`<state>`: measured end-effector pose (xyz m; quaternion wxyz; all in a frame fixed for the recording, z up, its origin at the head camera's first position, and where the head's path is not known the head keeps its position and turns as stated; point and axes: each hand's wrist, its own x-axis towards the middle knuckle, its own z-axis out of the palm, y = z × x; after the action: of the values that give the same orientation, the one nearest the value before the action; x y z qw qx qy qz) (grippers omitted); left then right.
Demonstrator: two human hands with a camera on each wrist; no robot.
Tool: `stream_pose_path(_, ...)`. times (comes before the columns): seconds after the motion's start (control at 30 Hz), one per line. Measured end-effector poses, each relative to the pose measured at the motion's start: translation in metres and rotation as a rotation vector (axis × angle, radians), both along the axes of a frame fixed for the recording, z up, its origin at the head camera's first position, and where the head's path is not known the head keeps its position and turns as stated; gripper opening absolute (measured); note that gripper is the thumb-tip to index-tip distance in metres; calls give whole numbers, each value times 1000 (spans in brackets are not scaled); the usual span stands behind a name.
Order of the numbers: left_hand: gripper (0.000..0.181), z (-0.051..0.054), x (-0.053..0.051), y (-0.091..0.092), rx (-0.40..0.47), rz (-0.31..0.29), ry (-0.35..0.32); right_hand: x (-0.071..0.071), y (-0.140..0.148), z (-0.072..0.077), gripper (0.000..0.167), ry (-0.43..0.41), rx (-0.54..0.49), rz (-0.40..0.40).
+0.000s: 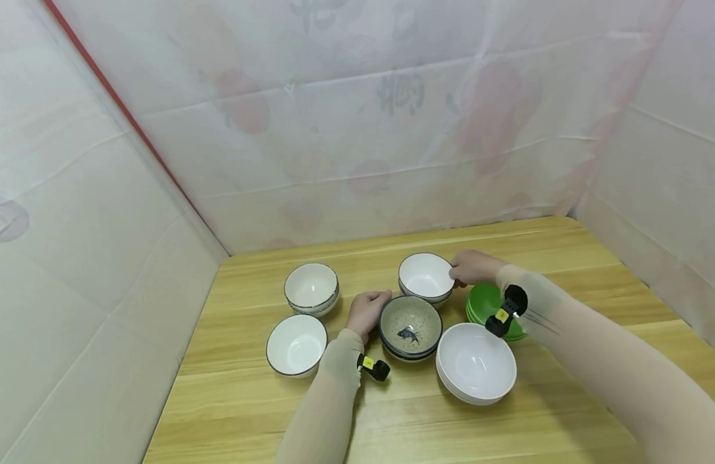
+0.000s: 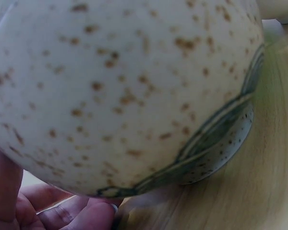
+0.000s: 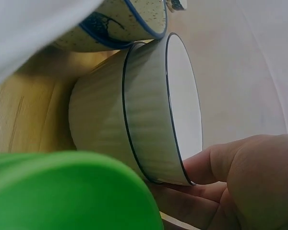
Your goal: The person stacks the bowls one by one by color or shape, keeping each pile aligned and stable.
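Note:
In the head view, my right hand (image 1: 475,267) pinches the right rim of the upper white bowl (image 1: 425,274), its thumb on the inner side. A dark-rimmed white bowl (image 3: 151,105) and another nested with it show clearly in the right wrist view. My left hand (image 1: 366,312) is against the left side of the stacked speckled bowls (image 1: 411,324), the top one with a blue fish inside. Close up, the left fingers (image 2: 91,215) lie beside the speckled wall (image 2: 134,96), which partly hides them; whether they grip it is unclear.
Two stacked white bowls (image 1: 311,285) and a single dark-rimmed white bowl (image 1: 297,345) stand to the left. Plain white stacked bowls (image 1: 476,361) are at front right, with green bowls (image 1: 482,301) behind them, below my right forearm. Fabric walls enclose the wooden table (image 1: 230,399).

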<state>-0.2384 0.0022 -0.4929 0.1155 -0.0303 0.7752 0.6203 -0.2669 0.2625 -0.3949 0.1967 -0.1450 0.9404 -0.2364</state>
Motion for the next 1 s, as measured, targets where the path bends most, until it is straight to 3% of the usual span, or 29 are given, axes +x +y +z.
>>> stream_pose_path(0.6, 41, -1, 2, -11, 1, 32, -11, 0, 10, -6, 21, 25, 6, 32)
stream_pose_path(0.83, 34, 8, 5, -16, 102, 34, -70, 0, 12, -7, 17, 27, -3, 3)
stream_pose_path(1.0, 35, 18, 9, -21, 104, 60, -40, 0, 13, -7, 18, 24, -19, 2)
